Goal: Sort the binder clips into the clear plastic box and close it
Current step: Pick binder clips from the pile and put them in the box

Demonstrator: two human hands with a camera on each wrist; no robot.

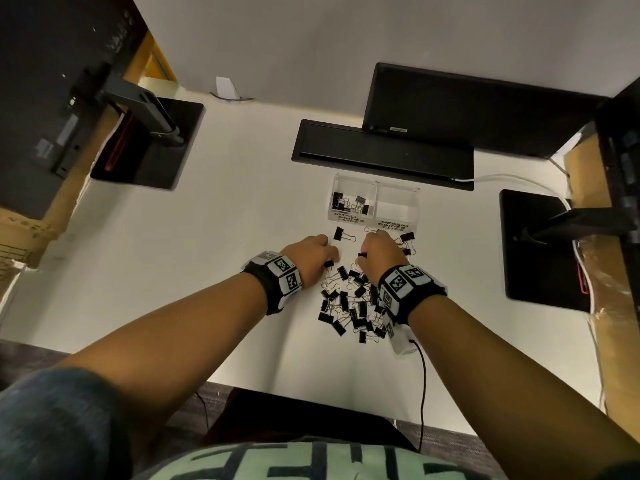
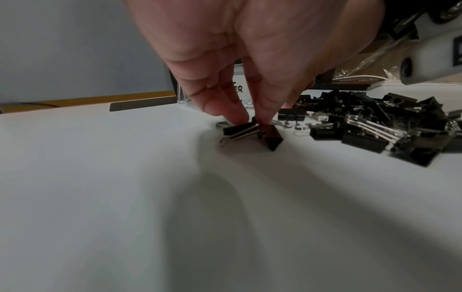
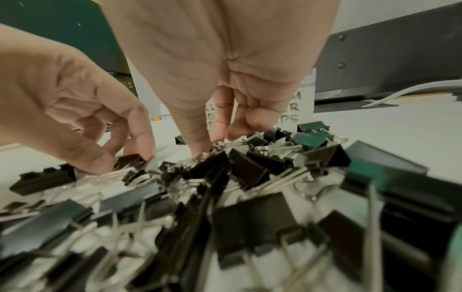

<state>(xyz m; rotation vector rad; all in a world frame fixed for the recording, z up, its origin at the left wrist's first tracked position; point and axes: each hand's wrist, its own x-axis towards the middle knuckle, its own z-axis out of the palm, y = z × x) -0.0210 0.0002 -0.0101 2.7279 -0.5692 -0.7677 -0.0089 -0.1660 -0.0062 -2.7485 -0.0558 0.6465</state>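
The clear plastic box sat on the white desk just past my hands, lid up, and the handwritten labels on its front read "SMALL BINDER CLIPS" on the left compartment and "MEDIUM BINDER CLIPS" on the right. A few clips were already in the small side; the medium side looked bare from the head camera, though the plastic glare made that hard to swear to. From my wrists only scraps of that lettering showed between my fingers. My left hand was down at the left edge of the pile of binder clips, thumb and fingertips pinching a small black binder clip that was touching the desk. My right hand had its fingers curled down into the far end of the pile, thumb tip pressed onto a black clip, but I couldn't tell whether it actually had hold of one since the clips there were a jumbled blur. A lone clip lay between my hands and the box, and a few more sat beside my right hand. Behind the box was a black keyboard and a dark monitor with a small badge too tiny to read. Both wrist bands carried black and white square marker tags.
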